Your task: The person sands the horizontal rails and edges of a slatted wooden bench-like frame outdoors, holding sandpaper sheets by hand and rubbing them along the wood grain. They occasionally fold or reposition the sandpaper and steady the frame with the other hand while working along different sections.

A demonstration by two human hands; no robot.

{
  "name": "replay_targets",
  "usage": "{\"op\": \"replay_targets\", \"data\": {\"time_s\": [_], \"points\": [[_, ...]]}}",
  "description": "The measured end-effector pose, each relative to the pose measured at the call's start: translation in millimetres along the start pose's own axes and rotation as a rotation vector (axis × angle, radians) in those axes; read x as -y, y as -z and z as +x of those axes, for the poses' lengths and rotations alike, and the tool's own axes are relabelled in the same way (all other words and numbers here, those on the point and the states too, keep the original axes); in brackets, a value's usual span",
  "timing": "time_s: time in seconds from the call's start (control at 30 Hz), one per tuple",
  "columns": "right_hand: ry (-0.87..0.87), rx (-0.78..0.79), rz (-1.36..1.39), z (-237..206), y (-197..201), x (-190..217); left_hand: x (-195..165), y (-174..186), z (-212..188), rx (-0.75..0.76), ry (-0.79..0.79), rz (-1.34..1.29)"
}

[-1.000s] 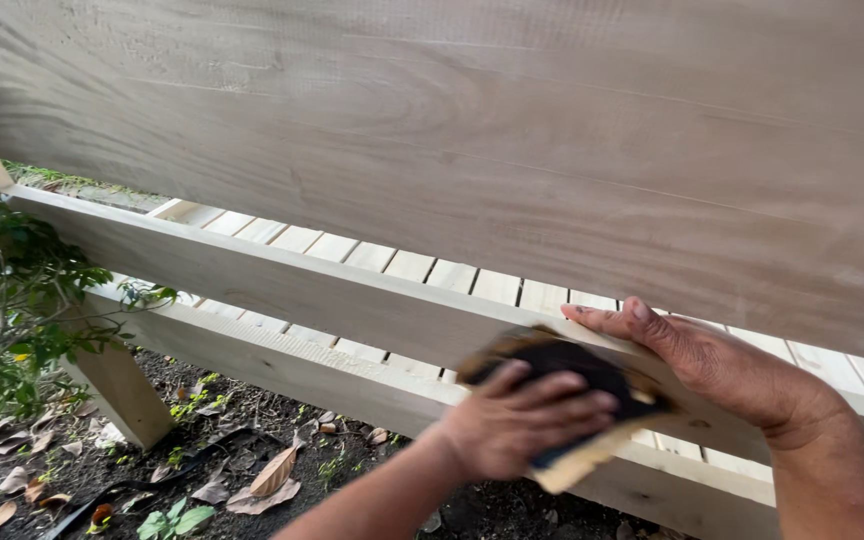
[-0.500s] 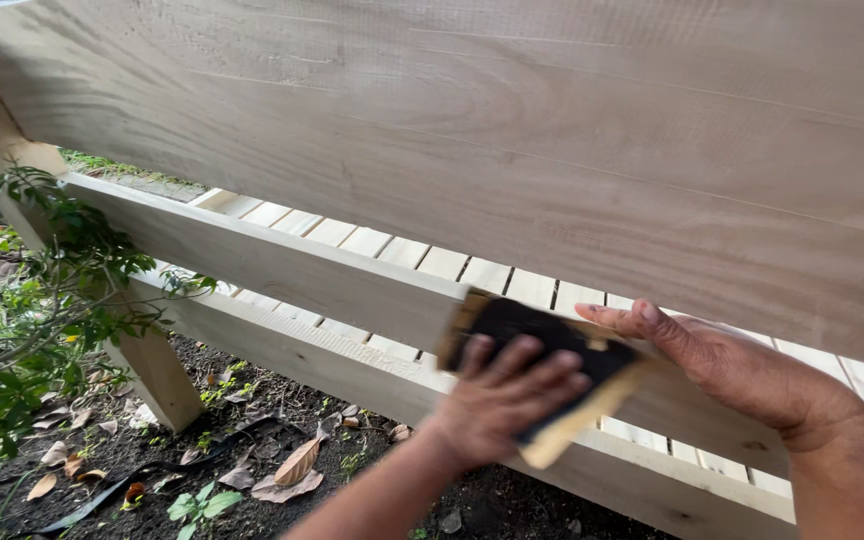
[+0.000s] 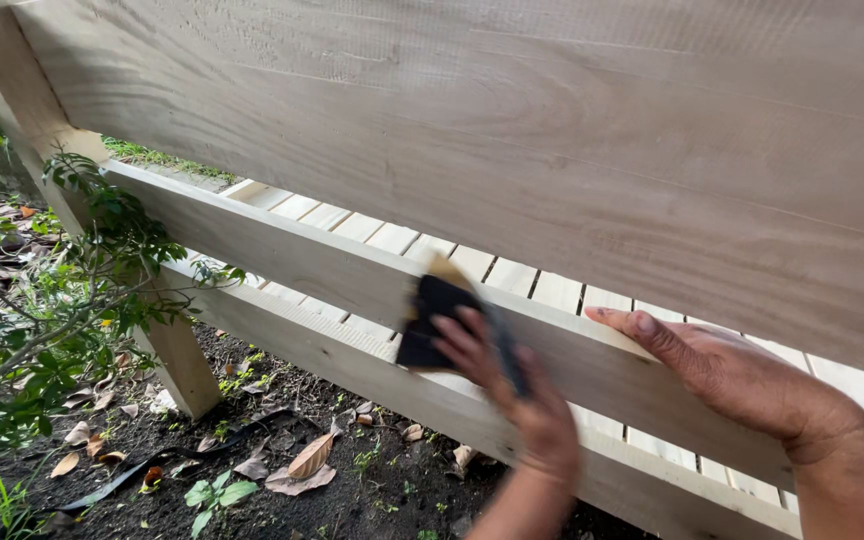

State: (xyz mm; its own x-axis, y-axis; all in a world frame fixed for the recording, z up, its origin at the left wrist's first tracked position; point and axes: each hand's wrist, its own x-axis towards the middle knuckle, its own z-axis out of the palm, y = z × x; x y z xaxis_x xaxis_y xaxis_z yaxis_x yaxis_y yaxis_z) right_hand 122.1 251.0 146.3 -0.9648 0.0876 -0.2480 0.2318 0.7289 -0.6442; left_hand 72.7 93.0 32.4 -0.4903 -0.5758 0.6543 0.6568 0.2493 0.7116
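Note:
My left hand presses a dark sheet of sandpaper flat against the middle rail of a pale wooden bench back. The hand is blurred. The sandpaper's tan backing shows at its upper corner. My right hand rests palm down on the same rail to the right, fingers stretched out and pointing left, holding nothing. A wide plank spans the frame above both hands.
A lower rail runs below, and seat slats show through the gap. An angled wooden leg stands on dark soil with dry leaves. A leafy green shrub crowds the left side.
My left hand has slid the sandpaper leftwards and up along the middle rail, away from my right hand. My right hand has stayed on the rail.

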Motion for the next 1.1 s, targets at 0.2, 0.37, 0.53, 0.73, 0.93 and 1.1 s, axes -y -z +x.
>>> {"op": "replay_targets", "data": {"time_s": [0.2, 0.37, 0.53, 0.73, 0.93, 1.1], "points": [[-0.002, -0.041, 0.018, 0.8, -3.0, 1.5, 72.7, 8.7, 34.1, -0.058, 0.105, -0.043], [-0.017, -0.019, -0.006, 1.1, -9.1, 14.9, 78.7, 26.1, 92.7, -0.123, 0.13, 0.056], [0.136, -0.01, -0.117, 3.2, -19.0, 46.6, 6.4, 8.0, 4.1, 0.151, 0.133, 0.002], [0.066, -0.006, -0.118, 4.6, -22.2, 57.1, 85.7, 33.1, 93.2, 0.011, 0.049, -0.004], [0.179, 0.011, -0.115, 20.8, -31.7, 61.2, 66.0, 33.2, 86.8, -0.016, 0.08, -0.026], [0.243, -0.011, -0.144, 34.1, -38.2, 64.7, 18.2, 28.6, 37.2, 0.239, -0.015, 0.153]]}}
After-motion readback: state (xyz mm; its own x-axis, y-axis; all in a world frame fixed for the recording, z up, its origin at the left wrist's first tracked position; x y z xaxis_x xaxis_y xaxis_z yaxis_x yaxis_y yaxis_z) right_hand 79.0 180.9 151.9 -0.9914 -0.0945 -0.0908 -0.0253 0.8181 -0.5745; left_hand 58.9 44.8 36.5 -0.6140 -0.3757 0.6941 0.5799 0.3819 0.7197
